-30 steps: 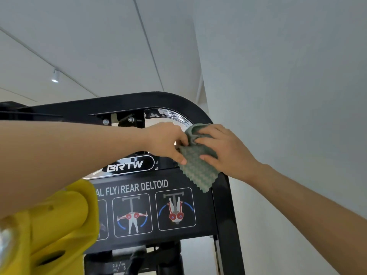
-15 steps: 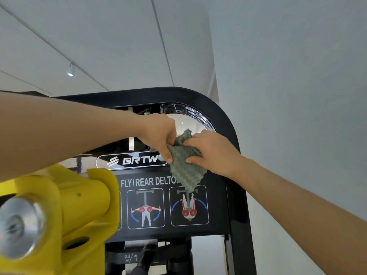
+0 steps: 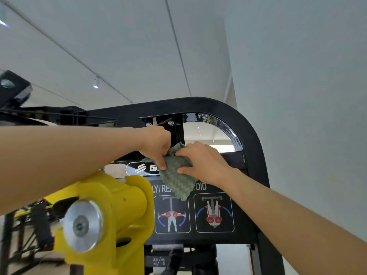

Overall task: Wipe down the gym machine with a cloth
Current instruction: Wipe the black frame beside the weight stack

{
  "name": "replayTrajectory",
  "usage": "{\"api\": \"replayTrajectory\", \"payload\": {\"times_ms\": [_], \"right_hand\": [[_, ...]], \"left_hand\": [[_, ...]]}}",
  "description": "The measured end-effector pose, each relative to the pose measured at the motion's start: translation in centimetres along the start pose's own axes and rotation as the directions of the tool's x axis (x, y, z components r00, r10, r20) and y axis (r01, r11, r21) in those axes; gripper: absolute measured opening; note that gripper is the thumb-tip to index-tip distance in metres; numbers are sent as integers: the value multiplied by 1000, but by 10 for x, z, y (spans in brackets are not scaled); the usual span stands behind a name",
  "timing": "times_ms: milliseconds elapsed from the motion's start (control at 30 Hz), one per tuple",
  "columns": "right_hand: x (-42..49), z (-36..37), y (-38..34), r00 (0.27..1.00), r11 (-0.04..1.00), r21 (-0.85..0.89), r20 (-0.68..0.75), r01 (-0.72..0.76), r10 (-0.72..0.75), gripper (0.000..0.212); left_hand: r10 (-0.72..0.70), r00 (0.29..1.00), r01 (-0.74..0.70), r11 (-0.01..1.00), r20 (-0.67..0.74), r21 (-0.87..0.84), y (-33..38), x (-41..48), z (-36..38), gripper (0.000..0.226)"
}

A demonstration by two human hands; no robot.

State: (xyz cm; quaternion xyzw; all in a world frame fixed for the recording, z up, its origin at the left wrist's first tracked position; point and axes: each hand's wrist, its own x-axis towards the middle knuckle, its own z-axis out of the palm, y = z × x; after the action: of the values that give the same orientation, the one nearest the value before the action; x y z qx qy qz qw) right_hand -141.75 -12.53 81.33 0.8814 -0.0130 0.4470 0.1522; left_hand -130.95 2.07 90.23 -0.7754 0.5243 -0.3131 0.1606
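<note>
Cloth (image 3: 175, 176), green, waffle-textured, crumpled

left hand (image 3: 158, 144), right hand (image 3: 202, 162), both gripping green cloth (image 3: 175, 175)

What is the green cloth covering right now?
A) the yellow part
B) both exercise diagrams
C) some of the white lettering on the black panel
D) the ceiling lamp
C: the cloth, pinched by the left hand and right hand, hangs over the middle of the lettering on the panel.

A gym is shown by the black weight machine (image 3: 256, 147); an exercise chart (image 3: 193, 213) is printed on it.
</note>
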Motion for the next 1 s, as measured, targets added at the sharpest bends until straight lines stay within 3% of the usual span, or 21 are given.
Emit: {"api": "replayTrajectory", "payload": {"times_ms": [233,467,633,833,1000], "right_hand": [[-4,-2,7,999,999,24,30,-39,38,53],[-35,-20,36,1000,996,-86,-23,-22,20,50],[-75,-19,67,957,935,-353,-259,31,-130,34],[-114,-20,97,892,917,-387,-374,98,-253,21],[-144,-18,115,851,947,-320,-496,4,-171,11]], "left_hand": [[52,999,-53,990,16,132,4,2,-1,46],[133,983,-139,990,-126,-35,23,11,-10,28],[182,971,-199,974,-153,-106,47,26,-22,36],[231,938,-279,946,-257,-167,77,45,-31,32],[235,856,-358,912,-460,-199,107,51,-29,30]]}}
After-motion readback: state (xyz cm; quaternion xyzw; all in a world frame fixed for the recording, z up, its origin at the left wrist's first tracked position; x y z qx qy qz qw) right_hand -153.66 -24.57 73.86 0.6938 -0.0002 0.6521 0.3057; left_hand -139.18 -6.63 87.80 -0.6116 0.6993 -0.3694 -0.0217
